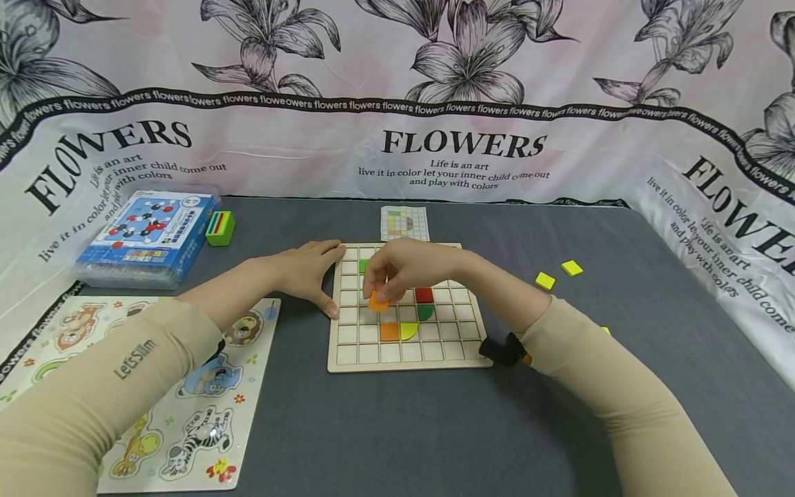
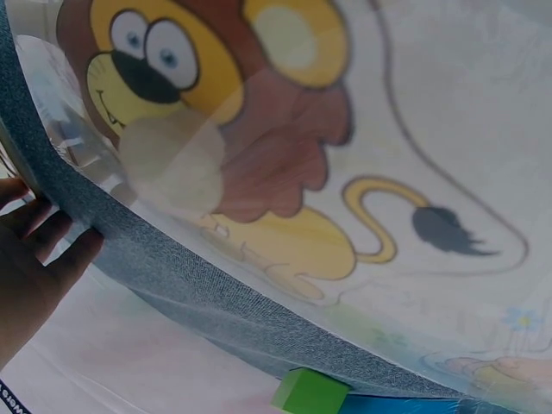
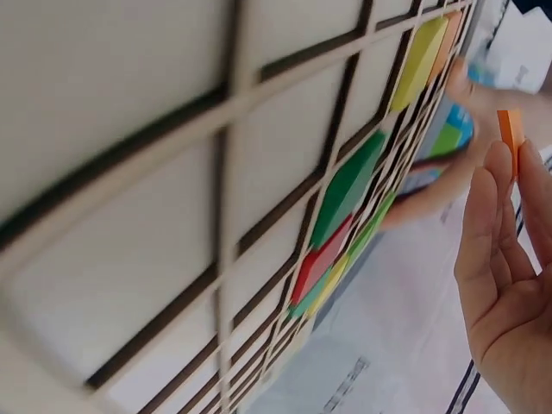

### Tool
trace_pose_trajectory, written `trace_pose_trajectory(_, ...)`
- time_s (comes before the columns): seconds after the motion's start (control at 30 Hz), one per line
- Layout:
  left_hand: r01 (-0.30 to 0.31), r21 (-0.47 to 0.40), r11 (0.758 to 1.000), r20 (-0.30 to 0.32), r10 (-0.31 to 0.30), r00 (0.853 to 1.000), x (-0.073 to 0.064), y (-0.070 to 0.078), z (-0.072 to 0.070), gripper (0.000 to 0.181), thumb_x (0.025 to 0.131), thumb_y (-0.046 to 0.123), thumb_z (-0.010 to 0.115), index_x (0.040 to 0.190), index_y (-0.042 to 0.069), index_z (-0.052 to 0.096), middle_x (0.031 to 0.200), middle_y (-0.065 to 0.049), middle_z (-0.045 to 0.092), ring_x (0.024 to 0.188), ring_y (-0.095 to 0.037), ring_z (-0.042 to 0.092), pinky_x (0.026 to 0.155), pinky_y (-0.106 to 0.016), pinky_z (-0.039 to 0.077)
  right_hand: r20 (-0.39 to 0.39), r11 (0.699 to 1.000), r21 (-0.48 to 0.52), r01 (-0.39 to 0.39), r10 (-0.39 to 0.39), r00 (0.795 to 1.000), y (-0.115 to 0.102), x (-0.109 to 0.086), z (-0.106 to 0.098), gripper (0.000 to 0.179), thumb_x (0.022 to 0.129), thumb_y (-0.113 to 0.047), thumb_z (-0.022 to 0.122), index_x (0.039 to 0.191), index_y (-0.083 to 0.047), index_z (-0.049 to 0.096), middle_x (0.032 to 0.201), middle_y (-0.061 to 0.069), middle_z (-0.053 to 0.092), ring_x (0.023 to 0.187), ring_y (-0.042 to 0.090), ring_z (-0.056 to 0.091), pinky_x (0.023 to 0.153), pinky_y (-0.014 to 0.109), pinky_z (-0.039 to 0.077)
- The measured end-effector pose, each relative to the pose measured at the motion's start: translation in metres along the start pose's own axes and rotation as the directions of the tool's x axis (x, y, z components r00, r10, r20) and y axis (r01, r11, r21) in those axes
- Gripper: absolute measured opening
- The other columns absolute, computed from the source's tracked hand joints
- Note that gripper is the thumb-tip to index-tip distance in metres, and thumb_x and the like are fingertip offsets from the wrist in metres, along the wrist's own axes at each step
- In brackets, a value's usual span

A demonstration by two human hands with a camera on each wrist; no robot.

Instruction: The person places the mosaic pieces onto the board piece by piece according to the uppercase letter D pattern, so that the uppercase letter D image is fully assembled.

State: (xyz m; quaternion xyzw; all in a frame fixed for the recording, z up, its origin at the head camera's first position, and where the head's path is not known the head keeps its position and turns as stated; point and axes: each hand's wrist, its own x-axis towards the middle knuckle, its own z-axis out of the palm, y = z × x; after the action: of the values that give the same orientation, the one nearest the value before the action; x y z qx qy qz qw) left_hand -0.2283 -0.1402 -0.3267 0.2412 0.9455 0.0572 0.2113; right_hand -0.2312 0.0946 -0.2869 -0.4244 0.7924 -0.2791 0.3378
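Note:
Over the wooden grid board [image 1: 410, 368], my right hand [image 1: 406, 268] pinches an orange square tile [image 1: 377, 301] between thumb and fingers. The right wrist view shows the same orange tile [image 3: 510, 134] edge-on at the fingertips. My left hand [image 1: 312, 271] rests against the board's left edge with its fingers spread. On the board lie a red tile [image 1: 424, 295], a dark green rounded tile [image 1: 425, 313], an orange tile [image 1: 389, 332], a yellow-green rounded tile [image 1: 408, 331] and a light green tile [image 1: 363, 266]. My right hand hides some of the upper cells.
A small printed pattern card [image 1: 405, 223] lies behind the board. Loose yellow tiles [image 1: 572, 268] are scattered at the right. To the left are an animal puzzle board [image 1: 254, 386], a blue boxed set [image 1: 145, 235] and a green block [image 1: 220, 228].

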Motion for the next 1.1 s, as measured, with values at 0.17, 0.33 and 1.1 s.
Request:
trace_pose_trajectory(0.17, -0.005, 0.004, 1.0, -0.006, 0.005, 1.0, 0.0, 0.0, 0.0, 0.128, 0.068, 0.068, 0.079, 0.159, 0.006, 0.015, 0.167, -0.02, 0.009, 0.154, -0.043, 0.014, 0.12, -0.065, 0.024, 0.047, 0.998, -0.055, -0.019, 0.022, 0.999, -0.008, 0.016, 0.009, 0.01, 0.089, -0.006, 0.072, 0.098, -0.01, 0.07, 0.085, 0.006, 0.074, 0.073, 0.022, 0.073, 0.07, 0.029, 0.061)
trace_pose_trajectory(0.33, -0.008, 0.003, 1.0, -0.004, 0.008, 1.0, -0.001, 0.001, 0.001, 0.126, 0.069, 0.066, 0.079, 0.159, 0.005, 0.015, 0.167, -0.02, 0.009, 0.154, -0.044, 0.013, 0.118, -0.067, 0.025, 0.087, 0.991, -0.115, -0.062, 0.072, 0.994, -0.013, 0.024, 0.019, 0.009, 0.087, -0.005, 0.074, 0.093, -0.009, 0.069, 0.083, 0.007, 0.074, 0.071, 0.022, 0.073, 0.067, 0.027, 0.061)
trace_pose_trajectory(1.1, -0.012, 0.007, 1.0, -0.01, 0.012, 1.0, -0.001, 0.002, 0.001, 0.125, 0.07, 0.065, 0.079, 0.159, 0.004, 0.015, 0.167, -0.021, 0.01, 0.153, -0.045, 0.014, 0.117, -0.067, 0.026, 0.085, 0.971, -0.237, -0.024, 0.045, 0.995, -0.013, 0.027, 0.031, 0.01, 0.082, -0.006, 0.078, 0.087, -0.011, 0.072, 0.069, 0.0, 0.067, 0.056, 0.012, 0.063, 0.058, 0.021, 0.054)
